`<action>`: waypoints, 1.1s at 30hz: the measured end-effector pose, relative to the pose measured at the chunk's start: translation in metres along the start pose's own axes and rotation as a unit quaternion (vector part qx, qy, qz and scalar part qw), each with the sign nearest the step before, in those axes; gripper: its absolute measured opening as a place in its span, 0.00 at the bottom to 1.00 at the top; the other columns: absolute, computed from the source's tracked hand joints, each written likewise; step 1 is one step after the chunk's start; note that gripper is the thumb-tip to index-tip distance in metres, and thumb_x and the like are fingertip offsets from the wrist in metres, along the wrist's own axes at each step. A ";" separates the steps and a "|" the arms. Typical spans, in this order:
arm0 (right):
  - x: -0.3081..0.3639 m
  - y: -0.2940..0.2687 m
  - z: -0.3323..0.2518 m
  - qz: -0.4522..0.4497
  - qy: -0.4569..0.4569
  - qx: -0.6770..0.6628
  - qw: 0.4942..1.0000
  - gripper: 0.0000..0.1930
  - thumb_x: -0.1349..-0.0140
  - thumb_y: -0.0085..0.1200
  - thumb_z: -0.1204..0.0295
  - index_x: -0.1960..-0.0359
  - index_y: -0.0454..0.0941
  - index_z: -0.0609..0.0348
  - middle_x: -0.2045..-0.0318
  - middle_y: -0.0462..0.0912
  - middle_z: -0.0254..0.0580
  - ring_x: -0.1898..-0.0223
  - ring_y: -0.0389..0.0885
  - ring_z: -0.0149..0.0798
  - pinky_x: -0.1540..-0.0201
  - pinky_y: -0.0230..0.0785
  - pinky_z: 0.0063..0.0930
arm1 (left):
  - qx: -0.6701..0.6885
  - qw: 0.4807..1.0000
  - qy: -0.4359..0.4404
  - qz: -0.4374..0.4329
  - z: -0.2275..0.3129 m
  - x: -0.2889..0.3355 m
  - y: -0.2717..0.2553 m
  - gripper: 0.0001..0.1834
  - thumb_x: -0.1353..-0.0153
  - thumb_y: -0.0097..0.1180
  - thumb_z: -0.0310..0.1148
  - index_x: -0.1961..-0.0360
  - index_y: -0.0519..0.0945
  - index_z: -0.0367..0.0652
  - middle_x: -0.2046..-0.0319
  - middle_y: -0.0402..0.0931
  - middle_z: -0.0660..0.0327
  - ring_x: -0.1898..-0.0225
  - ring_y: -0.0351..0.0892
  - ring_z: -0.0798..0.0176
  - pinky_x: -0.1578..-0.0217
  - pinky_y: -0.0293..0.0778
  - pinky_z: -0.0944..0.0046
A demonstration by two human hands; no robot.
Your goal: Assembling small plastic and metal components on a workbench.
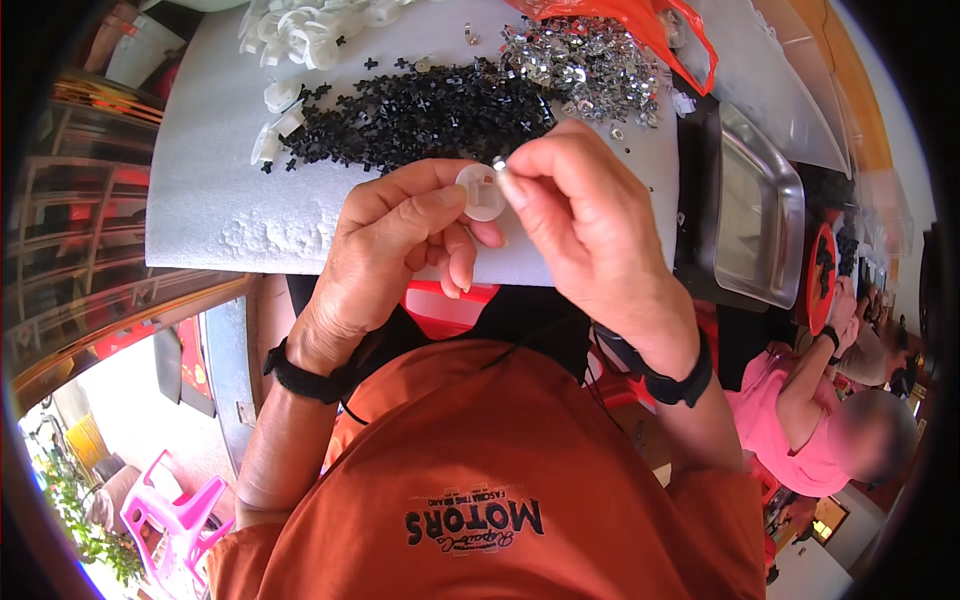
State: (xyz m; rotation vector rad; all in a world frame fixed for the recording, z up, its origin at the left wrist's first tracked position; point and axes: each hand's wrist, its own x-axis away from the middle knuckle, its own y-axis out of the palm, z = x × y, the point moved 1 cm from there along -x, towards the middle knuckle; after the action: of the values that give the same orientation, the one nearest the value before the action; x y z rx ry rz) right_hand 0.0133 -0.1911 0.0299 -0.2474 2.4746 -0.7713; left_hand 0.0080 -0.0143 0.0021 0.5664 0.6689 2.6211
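Observation:
My left hand (400, 222) pinches a round white plastic piece (484, 200) by its left edge, between thumb and forefinger. The piece has cut-outs in its face. Between the thumb and forefinger of my right hand (590, 205) is a small shiny metal piece (499, 163), held at the upper right rim of the white piece. Whether the two touch I cannot tell. Just beyond my hands a heap of small black cross-shaped pieces (420, 115) covers the middle of the table. To its right lies a pile of small shiny metal pieces (585, 65).
White plastic parts (310, 30) are heaped at the far left of the foam-covered table (200, 200). A red plastic bag (640, 40) lies at the far right. Beside the table stand a metal tray (760, 210) and a red round tray (822, 280), near a person in pink (790, 420).

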 end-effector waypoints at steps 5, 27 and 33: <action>-0.001 0.007 -0.004 0.013 -0.068 0.037 0.997 0.06 0.43 0.54 0.85 0.65 0.73 0.64 0.73 0.71 0.41 0.76 0.72 0.36 0.74 0.65 0.27 | 0.015 1.000 -0.024 -0.012 0.004 0.001 0.000 0.18 0.34 0.45 0.34 0.50 0.72 0.29 0.70 0.78 0.52 0.79 0.74 0.67 0.77 0.71 0.70; 0.019 -0.002 0.002 -0.021 -0.037 -0.020 0.999 0.10 0.42 0.53 0.85 0.58 0.76 0.68 0.69 0.74 0.43 0.70 0.76 0.35 0.69 0.69 0.23 | 0.000 1.000 0.023 -0.019 -0.002 0.001 0.001 0.18 0.32 0.48 0.33 0.46 0.72 0.33 0.68 0.78 0.58 0.77 0.75 0.70 0.76 0.71 0.73; 0.016 0.004 0.002 -0.015 0.019 -0.065 0.998 0.07 0.42 0.54 0.84 0.62 0.75 0.66 0.70 0.74 0.40 0.73 0.73 0.32 0.71 0.67 0.22 | -0.080 0.996 0.040 -0.007 -0.005 0.003 0.003 0.19 0.33 0.51 0.33 0.45 0.72 0.35 0.69 0.77 0.62 0.76 0.74 0.74 0.75 0.72 0.74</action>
State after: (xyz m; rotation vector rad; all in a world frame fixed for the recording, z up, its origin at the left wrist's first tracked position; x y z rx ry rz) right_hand 0.0009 -0.1938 0.0188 -0.3212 2.5650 -0.6332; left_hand 0.0021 -0.0174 0.0008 0.4094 0.4775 2.6642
